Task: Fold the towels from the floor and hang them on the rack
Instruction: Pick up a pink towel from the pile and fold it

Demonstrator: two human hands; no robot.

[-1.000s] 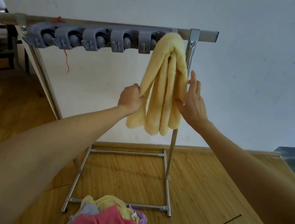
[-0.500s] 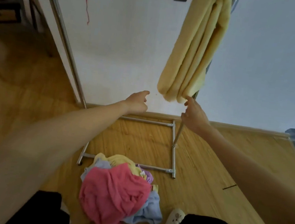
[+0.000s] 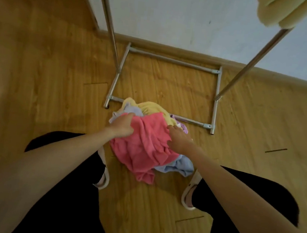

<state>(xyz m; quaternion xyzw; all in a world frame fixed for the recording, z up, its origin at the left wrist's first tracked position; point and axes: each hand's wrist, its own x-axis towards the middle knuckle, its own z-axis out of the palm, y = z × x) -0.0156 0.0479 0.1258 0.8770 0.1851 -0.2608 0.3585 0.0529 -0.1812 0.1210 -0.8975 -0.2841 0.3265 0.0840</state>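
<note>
Both bare forearms reach forward and down, well apart at the elbows and nearer at the wrists. The left hand (image 3: 122, 126) has its fingers curled downward. The right hand (image 3: 179, 139) is spread, fingers relaxed and thumb out.

pink towel (image 3: 143, 144) | lilac towel (image 3: 178, 166) | yellow towel (image 3: 150, 107) | silver rack (image 3: 216, 96)

Home room, wood-plank floor (image 3: 58, 67), white wall (image 3: 179, 14), towel rack (image 3: 216, 96)
</note>
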